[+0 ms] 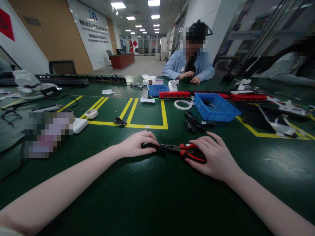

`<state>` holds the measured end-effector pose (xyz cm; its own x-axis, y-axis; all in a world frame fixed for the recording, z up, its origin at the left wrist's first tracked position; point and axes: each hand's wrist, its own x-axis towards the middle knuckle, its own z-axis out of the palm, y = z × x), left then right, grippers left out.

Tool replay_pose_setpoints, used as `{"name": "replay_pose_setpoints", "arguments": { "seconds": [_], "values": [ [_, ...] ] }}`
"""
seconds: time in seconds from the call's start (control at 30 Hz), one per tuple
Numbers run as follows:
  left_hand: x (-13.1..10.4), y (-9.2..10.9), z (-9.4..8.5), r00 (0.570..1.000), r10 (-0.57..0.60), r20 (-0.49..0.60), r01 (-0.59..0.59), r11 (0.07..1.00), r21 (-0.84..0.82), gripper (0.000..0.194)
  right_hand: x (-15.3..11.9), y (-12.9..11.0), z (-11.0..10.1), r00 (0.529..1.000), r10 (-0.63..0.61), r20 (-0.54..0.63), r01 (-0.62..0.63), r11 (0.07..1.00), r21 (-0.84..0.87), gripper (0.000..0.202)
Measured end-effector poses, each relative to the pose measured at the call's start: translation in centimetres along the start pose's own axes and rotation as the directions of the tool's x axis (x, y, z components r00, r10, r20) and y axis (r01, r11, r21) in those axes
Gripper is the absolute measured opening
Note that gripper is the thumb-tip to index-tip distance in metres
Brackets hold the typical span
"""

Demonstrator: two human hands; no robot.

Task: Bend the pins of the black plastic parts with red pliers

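Note:
My right hand (pixel 211 155) is closed round the red and black handles of a pair of long-nose pliers (pixel 183 150). The jaws point left and reach a small black part (pixel 147 145), which my left hand (pixel 139 144) pinches between thumb and fingers. Whether the jaws grip the part cannot be made out. Both hands rest low over the dark green table (pixel 157 193). Just beyond them lie several similar black parts (pixel 193 123) in a small pile. Another black piece (pixel 120 121) sits on the yellow tape further left.
A large blue tray (pixel 216 113) stands behind the pile, with a tape roll (pixel 182 105) beside it. Behind are a smaller blue tray (pixel 157 90) and red strips (pixel 174 95). A white box (pixel 80 125) and cables lie left. A person (pixel 189 62) sits opposite.

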<state>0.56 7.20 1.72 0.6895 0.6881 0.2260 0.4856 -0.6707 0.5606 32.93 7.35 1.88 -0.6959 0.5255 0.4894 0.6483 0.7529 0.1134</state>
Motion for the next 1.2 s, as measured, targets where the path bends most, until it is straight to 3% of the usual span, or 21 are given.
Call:
{"name": "replay_pose_setpoints", "arguments": {
  "seconds": [0.7, 1.2],
  "values": [
    [0.05, 0.06, -0.04, 1.000, 0.006, 0.005, -0.006, 1.000, 0.021, 0.024, -0.15, 0.26, 0.29, 0.999, 0.021, -0.034, -0.019, 0.998, 0.066, 0.040],
    [0.02, 0.07, -0.17, 1.000, -0.015, 0.007, 0.015, 1.000, -0.005, 0.025, 0.03, -0.25, -0.41, 0.989, -0.086, -0.119, 0.069, 0.988, -0.138, 0.040]
  ]
}}
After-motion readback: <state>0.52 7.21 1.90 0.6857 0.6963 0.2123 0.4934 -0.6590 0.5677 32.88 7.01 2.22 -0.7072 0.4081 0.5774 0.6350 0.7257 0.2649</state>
